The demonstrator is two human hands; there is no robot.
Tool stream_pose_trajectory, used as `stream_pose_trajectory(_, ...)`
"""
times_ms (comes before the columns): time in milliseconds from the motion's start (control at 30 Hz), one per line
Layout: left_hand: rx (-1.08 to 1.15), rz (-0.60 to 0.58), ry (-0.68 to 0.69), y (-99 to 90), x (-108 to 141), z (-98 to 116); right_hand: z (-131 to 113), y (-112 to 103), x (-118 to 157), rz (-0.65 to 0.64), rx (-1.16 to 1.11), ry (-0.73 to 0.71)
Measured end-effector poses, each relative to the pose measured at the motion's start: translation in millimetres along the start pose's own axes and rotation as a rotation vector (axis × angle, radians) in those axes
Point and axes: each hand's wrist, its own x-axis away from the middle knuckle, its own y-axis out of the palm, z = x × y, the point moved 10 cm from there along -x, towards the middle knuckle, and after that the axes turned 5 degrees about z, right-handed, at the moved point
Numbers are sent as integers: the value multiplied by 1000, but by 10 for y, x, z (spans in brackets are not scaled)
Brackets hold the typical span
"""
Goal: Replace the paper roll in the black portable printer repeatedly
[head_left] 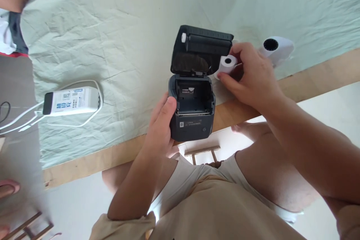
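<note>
1. Portable printer (193,101) — the landmark, positioned over the table's wooden edge (95,162), its lid (201,50) swung open and its paper bay exposed.
2. Your left hand (161,123): clasping the printer's left side, thumb on the wall, other fingers partly hidden.
3. Your right hand (251,75): just right of the printer's lid, thumb and fingers grasping a small paper roll (226,66), dark core visible.
4. Second paper roll (283,49): farther right of the printer, on the pale green tablecloth (135,37).
5. White power strip (74,101) — well left of the printer, cable (100,93) looped around it.
</note>
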Motion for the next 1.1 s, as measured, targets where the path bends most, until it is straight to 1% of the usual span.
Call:
stream_pose_trajectory(100,12,-1,13,-13,4,9,-56,26,35,-39,-28,-63)
stream_pose_trajectory(200,12,-12,10,-5,8,17,-147,-48,73,40,2,-147)
stream_pose_trajectory(267,19,-2,1,-9,9,17,-154,-89,88,94,14,-158)
stream_pose_trajectory(433,22,-1,3,16,3,34,-142,-36,105,70,-20,-177)
stream_pose_trajectory(533,4,7,-3,22,3,32,-124,-52,108,97,-9,-169)
stream_pose_trajectory(633,9,2,-5,31,8,36,-119,-34,110,70,-37,-162)
stream_pose_trajectory(767,-7,-11,-9,31,13,33,-119,-68,110,82,30,-167)
stream_pose_trajectory(933,-10,11,-15,9,8,29,-75,23,117,-40,30,-119)
stream_pose_trajectory(1033,-8,6,-9,16,8,30,-57,12,123,-26,53,-94)
stream_pose_trajectory(1100,-20,14,-6,5,10,26,-57,-3,126,-17,23,-82)
